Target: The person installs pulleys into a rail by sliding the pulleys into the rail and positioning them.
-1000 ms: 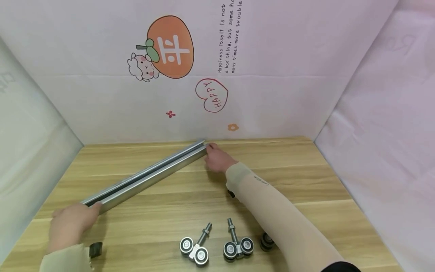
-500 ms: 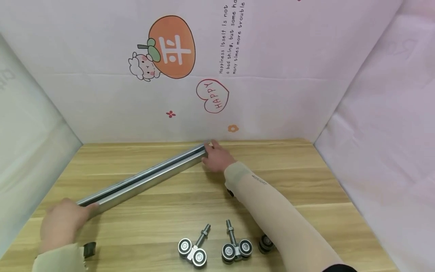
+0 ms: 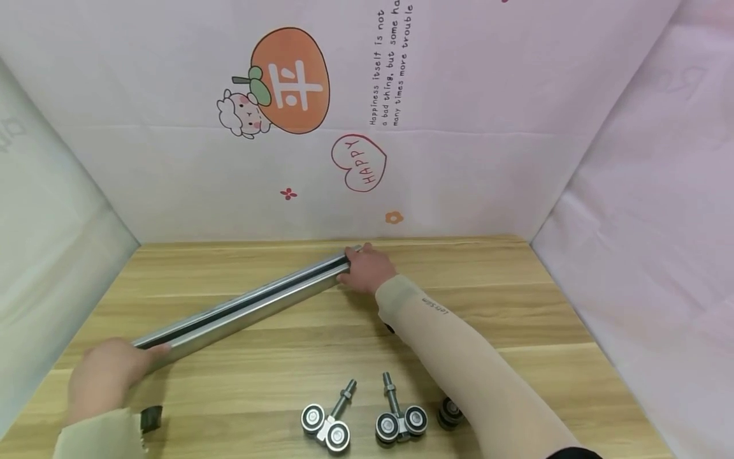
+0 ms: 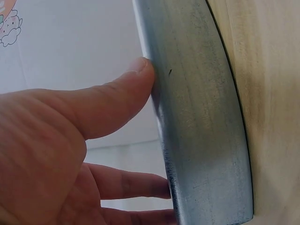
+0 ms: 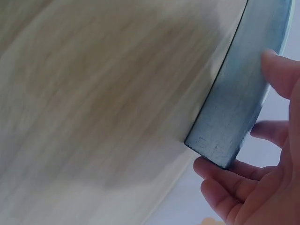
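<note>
Wood-grain tabletop [image 3: 264, 366] beneath left hand [image 3: 107, 377] and right hand [image 3: 369, 268]; printed white cloth [image 3: 172, 178] rising beyond fingers. Tabletop's back edge just past right fingers; wood extending rightward of them. Roller assembly [image 3: 325, 428] and twin [image 3: 402, 422] nearer viewer than right fingers. Silvery rail [image 3: 246, 316], dark slot lengthwise, slanting between hands; thumbs and fingers gripping opposite ends, parted by rail's width.
</note>
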{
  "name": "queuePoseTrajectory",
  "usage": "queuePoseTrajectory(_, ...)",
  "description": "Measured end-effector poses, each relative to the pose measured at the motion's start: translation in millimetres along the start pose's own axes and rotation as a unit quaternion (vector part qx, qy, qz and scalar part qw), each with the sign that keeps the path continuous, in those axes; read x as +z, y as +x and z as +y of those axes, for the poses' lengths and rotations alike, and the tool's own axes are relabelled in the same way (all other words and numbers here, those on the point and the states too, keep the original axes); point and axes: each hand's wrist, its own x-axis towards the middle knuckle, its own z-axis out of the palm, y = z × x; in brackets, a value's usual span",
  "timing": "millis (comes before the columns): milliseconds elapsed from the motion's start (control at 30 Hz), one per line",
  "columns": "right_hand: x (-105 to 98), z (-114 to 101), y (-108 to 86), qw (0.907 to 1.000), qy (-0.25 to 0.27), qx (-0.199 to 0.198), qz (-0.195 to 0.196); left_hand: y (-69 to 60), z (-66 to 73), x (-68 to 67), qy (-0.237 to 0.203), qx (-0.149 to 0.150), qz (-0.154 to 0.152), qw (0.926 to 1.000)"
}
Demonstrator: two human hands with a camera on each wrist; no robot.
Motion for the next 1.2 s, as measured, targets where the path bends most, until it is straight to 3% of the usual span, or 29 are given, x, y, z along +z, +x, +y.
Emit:
queuePoseTrajectory(300, -8.7, 10.6, -4.2, 0.999, 0.034, 0.024, -0.012, 7.2, 9.9, 1.1, 0.025, 0.035, 0.006, 0.9991)
queuePoseTrajectory(600, -23.4, 30.4, -10.5, 0.9966, 0.061, 0.051, -0.02, 20.2, 34.2, -0.1, 0.016, 0.047, 0.004, 0.9987)
queuePoseTrajectory(933, -32.7, 49.0, -16.1, 0.9935, 0.074, 0.063, -0.06, 32.7, 51.7, -2.2, 0.026, 0.075, 0.018, 0.9967)
queuePoseTrajectory(1200, -36.5, 64.6, -20.6, 0.9906, 0.079, 0.072, -0.086, 40.3, 66.0, -3.5, 0.038, 0.091, 0.009, 0.9951)
